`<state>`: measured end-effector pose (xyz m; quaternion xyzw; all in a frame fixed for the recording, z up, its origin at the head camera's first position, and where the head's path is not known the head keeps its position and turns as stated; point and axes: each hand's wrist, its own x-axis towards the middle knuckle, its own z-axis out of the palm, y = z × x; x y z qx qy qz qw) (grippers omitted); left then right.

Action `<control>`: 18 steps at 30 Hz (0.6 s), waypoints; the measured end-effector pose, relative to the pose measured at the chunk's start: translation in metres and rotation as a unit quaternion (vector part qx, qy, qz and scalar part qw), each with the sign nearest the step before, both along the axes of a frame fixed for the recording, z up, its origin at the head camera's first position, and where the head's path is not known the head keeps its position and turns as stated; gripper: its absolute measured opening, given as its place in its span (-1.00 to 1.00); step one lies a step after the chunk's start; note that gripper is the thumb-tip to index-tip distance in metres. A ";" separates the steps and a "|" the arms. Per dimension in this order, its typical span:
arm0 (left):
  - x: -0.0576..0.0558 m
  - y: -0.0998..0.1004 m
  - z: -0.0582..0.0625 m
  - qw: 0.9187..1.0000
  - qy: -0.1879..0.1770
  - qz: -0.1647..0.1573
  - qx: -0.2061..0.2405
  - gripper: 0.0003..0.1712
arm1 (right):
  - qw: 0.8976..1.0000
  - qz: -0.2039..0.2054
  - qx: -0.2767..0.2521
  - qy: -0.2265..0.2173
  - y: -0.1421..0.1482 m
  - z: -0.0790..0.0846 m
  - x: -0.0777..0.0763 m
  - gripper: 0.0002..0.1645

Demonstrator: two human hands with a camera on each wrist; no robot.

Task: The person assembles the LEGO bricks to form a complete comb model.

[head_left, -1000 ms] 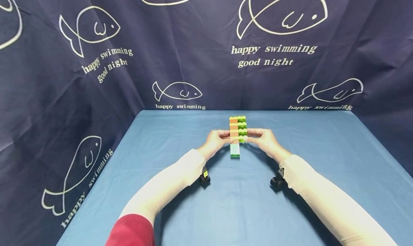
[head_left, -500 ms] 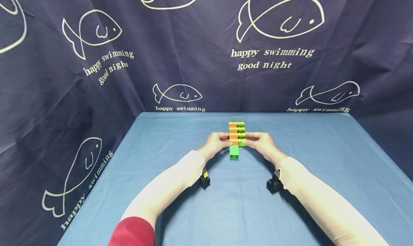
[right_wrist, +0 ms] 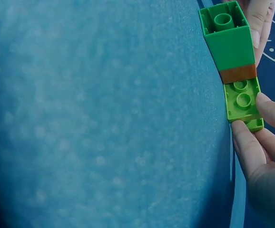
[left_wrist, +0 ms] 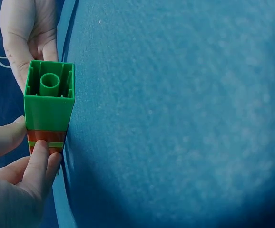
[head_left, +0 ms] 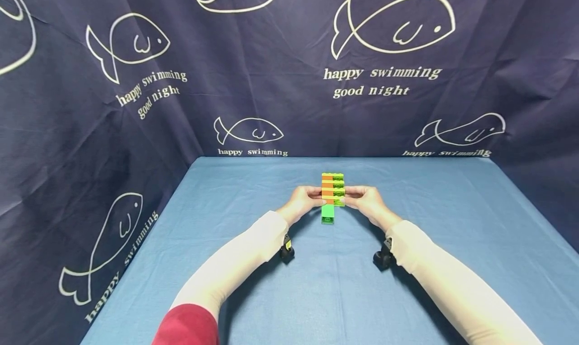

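Note:
A stack of toy building bricks (head_left: 327, 186) is between my two hands over the far half of the table. Its green end brick (left_wrist: 49, 114) turns its hollow underside towards me. Beyond that, orange bricks alternate with lime plates (right_wrist: 242, 108), which jut out to the right. My left hand (head_left: 300, 202) pinches the left side of the stack, thumb and fingers on the orange-and-lime part. On the opposite side, my right hand (head_left: 370, 202) pinches the projecting ends of the lime plates. Whether the stack touches the table, I cannot tell.
Blue cloth covers the table (head_left: 253, 284). A dark blue curtain (head_left: 307, 108) with fish drawings and lettering hangs behind and along the left side. Black cameras are strapped below the left wrist (head_left: 287, 249) and the right wrist (head_left: 383, 257).
The stack's far end has come lower in the head view and the stack looks more foreshortened. The right hand has shifted slightly inward. Both hands keep their hold, with hardly any motion lately.

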<state>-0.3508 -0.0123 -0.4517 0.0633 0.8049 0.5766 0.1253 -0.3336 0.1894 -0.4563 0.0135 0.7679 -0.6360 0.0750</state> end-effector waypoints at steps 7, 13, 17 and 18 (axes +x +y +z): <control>-0.002 -0.001 0.000 1.000 -0.010 0.002 0.024 -0.54 | 1.000 0.008 -0.023 0.012 0.002 0.002 0.001 -0.38; -0.006 -0.003 -0.004 0.999 -0.019 -0.001 0.034 -0.53 | 1.000 0.007 -0.014 -0.009 0.000 -0.001 -0.003 -0.36; -0.005 -0.006 -0.008 0.999 -0.020 -0.003 0.044 -0.51 | 0.999 0.010 -0.015 -0.028 -0.001 -0.003 -0.004 -0.34; -0.004 -0.007 -0.008 0.999 -0.019 -0.002 0.042 -0.51 | 0.999 0.012 -0.019 -0.032 -0.001 -0.003 -0.003 -0.33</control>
